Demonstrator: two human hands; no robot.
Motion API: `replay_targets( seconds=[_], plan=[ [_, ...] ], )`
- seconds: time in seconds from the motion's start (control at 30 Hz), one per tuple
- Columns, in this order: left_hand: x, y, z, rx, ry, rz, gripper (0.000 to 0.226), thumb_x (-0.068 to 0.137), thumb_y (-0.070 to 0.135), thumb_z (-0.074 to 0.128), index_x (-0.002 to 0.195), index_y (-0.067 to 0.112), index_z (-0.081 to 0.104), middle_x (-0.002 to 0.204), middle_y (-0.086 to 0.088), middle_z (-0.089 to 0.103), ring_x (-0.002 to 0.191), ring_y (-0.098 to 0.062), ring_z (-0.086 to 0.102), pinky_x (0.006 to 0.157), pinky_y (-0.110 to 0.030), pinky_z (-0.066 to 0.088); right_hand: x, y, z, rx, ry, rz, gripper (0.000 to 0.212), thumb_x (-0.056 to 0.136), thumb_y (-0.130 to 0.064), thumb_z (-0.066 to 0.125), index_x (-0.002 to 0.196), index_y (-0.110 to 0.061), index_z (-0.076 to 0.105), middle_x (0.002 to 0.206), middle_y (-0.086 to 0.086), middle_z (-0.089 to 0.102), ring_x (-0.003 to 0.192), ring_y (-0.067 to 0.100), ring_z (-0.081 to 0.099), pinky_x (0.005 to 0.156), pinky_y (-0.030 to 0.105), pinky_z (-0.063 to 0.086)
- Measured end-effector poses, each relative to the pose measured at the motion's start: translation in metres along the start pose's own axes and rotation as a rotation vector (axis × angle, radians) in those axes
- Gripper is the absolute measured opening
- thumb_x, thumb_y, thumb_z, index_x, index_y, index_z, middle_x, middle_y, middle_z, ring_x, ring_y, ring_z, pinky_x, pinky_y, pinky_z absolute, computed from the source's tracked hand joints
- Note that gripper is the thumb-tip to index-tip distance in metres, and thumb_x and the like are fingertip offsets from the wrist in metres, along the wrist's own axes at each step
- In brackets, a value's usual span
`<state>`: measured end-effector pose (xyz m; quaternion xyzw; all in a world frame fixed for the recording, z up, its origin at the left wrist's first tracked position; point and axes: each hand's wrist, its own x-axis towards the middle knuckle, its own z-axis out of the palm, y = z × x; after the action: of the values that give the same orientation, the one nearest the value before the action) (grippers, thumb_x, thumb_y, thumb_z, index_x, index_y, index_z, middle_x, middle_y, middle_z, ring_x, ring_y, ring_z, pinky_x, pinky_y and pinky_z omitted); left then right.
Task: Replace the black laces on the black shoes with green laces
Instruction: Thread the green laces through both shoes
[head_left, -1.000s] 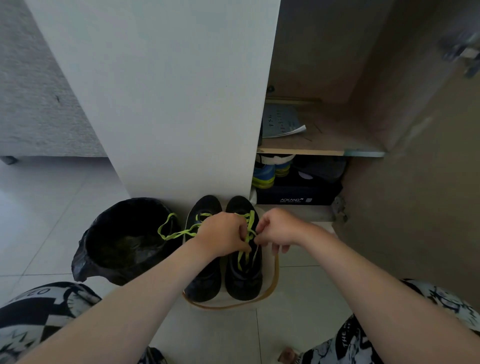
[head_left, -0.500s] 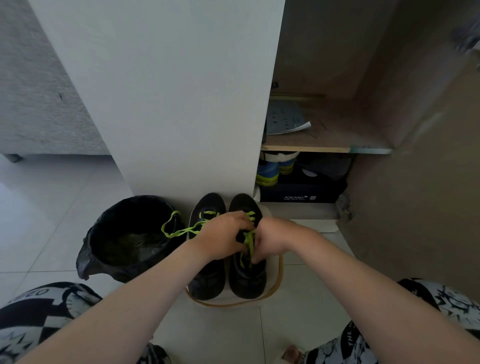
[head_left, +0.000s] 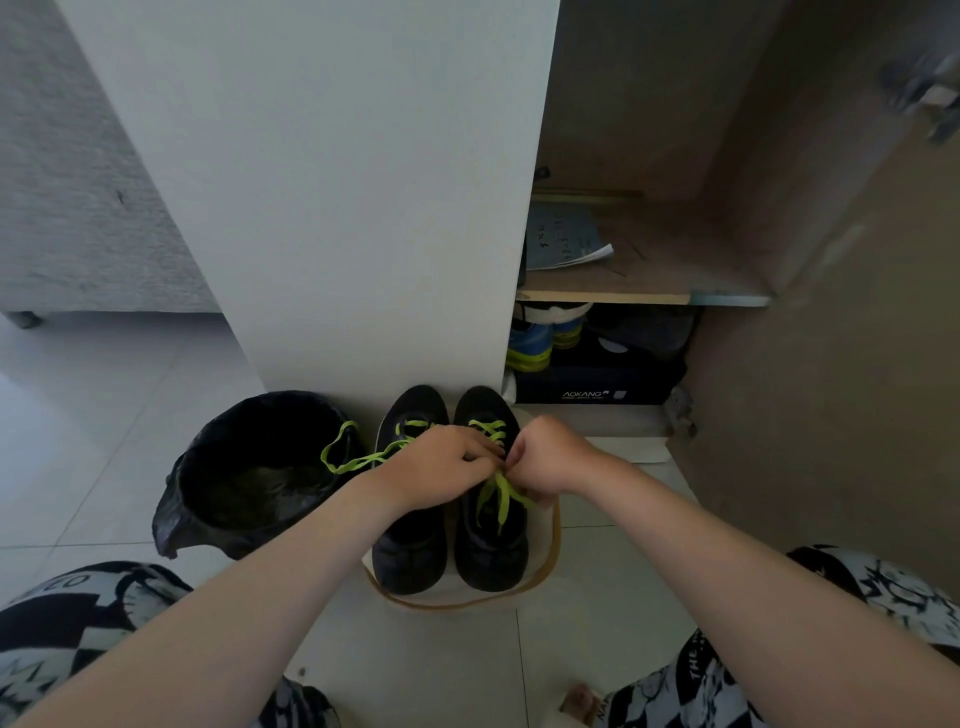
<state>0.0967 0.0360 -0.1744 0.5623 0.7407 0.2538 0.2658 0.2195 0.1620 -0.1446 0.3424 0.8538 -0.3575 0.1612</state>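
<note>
Both black shoes (head_left: 410, 551) stand side by side on a brown-rimmed round mat (head_left: 551, 545) on the tiled floor, toes toward a white cabinet panel (head_left: 337, 208).

Step, as judged: finishing the lacing of the right-side shoe (head_left: 491, 558). The left hand (head_left: 441, 467) and right hand (head_left: 550, 457) meet over its upper eyelets. Fingers are curled, each hand pinching the green lace (head_left: 501, 499), and two loose ends hang over the tongue. No black lace in view.

Next, probably: even out the ends, pull the crossings snug, then tie. This calls for equal tension on both ends.

In the way: the hands hide the top eyelets. A second green lace (head_left: 353, 460), from the other shoe, loops sideways onto the bag-lined bin (head_left: 249, 478) and could snag.

Well apart in the open cupboard: a shoebox (head_left: 592, 389), and papers (head_left: 566, 241) on the shelf (head_left: 639, 297).
</note>
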Motion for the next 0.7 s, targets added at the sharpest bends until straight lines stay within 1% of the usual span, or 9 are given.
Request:
replay_targets(
  seconds=[0.07,0.13,0.2,0.3,0.37,0.47,0.53,0.6,0.7],
  plan=[
    [-0.001,-0.003,0.0,0.004,0.021,0.033,0.017,0.093,0.032,0.064,0.102,0.029,0.079,0.12,0.016,0.067,0.112,0.005,0.056,0.101,-0.015,0.039,-0.003,-0.008,0.001,0.122,-0.07,0.101,0.017,0.093,-0.005,0.061,0.104,0.002,0.072,0.09,0.02,0.075,0.08,0.034,0.075,0.073,0.042,0.063],
    [0.0,-0.007,0.002,0.024,0.04,0.049,0.011,0.085,0.028,0.074,0.095,0.029,0.08,0.119,0.015,0.068,0.109,0.007,0.056,0.097,-0.009,0.038,-0.007,-0.012,0.002,0.208,-0.169,0.177,0.024,0.097,-0.002,0.057,0.118,0.007,0.065,0.102,0.02,0.073,0.096,0.033,0.073,0.081,0.038,0.061],
    [-0.001,-0.01,0.005,0.019,0.071,0.028,0.013,0.077,0.028,0.082,0.09,0.03,0.08,0.115,0.014,0.067,0.106,0.005,0.056,0.095,-0.013,0.042,-0.01,-0.011,0.006,0.249,-0.211,0.192,0.031,0.095,0.001,0.058,0.126,0.006,0.061,0.095,0.012,0.069,0.097,0.027,0.072,0.079,0.029,0.06],
    [-0.001,-0.009,0.013,0.029,0.117,0.025,0.025,0.068,0.034,0.087,0.085,0.033,0.069,0.1,0.013,0.059,0.091,-0.004,0.058,0.083,-0.025,0.05,-0.011,-0.007,0.014,0.323,-0.09,0.158,0.037,0.088,0.004,0.064,0.125,0.004,0.062,0.094,0.01,0.064,0.074,0.019,0.067,0.059,0.026,0.06],
    [0.002,-0.005,0.02,0.108,0.15,0.029,0.029,0.07,0.029,0.084,0.086,0.03,0.059,0.097,0.012,0.05,0.086,-0.009,0.056,0.073,-0.023,0.046,-0.013,-0.009,0.013,0.373,-0.052,0.213,0.031,0.088,0.001,0.069,0.119,0.003,0.067,0.098,0.013,0.067,0.076,0.024,0.07,0.065,0.033,0.063],
    [0.006,-0.002,0.03,0.228,0.213,0.022,0.027,0.077,0.013,0.073,0.091,0.026,0.054,0.099,0.011,0.04,0.086,-0.016,0.056,0.066,-0.019,0.037,-0.012,-0.007,-0.001,0.275,0.063,0.16,0.018,0.084,-0.008,0.076,0.102,-0.004,0.076,0.088,0.011,0.074,0.073,0.025,0.075,0.074,0.036,0.063],
    [0.007,-0.001,0.03,0.286,0.169,0.003,0.023,0.079,0.015,0.072,0.095,0.022,0.057,0.099,0.009,0.041,0.083,-0.018,0.057,0.065,-0.021,0.04,-0.012,-0.002,-0.013,0.145,0.147,0.088,0.014,0.084,-0.018,0.079,0.097,-0.013,0.077,0.091,0.005,0.073,0.075,0.024,0.074,0.072,0.036,0.063],
    [0.007,0.002,0.02,0.277,0.043,-0.056,0.028,0.077,0.025,0.075,0.097,0.021,0.056,0.094,0.008,0.05,0.078,-0.017,0.058,0.064,-0.025,0.046,-0.012,0.006,-0.017,0.001,0.123,0.08,0.025,0.082,-0.028,0.08,0.102,-0.015,0.074,0.1,0.005,0.072,0.082,0.025,0.074,0.067,0.036,0.063],
    [0.003,0.014,0.0,-0.08,-0.15,-0.275,0.023,0.083,0.023,0.065,0.104,0.023,0.056,0.09,-0.004,0.066,0.069,-0.02,0.069,0.057,-0.027,0.056,-0.011,0.013,-0.005,-0.068,-0.05,0.102,0.024,0.086,-0.027,0.071,0.098,-0.007,0.075,0.092,0.013,0.076,0.08,0.026,0.076,0.061,0.032,0.06]
  ],
)
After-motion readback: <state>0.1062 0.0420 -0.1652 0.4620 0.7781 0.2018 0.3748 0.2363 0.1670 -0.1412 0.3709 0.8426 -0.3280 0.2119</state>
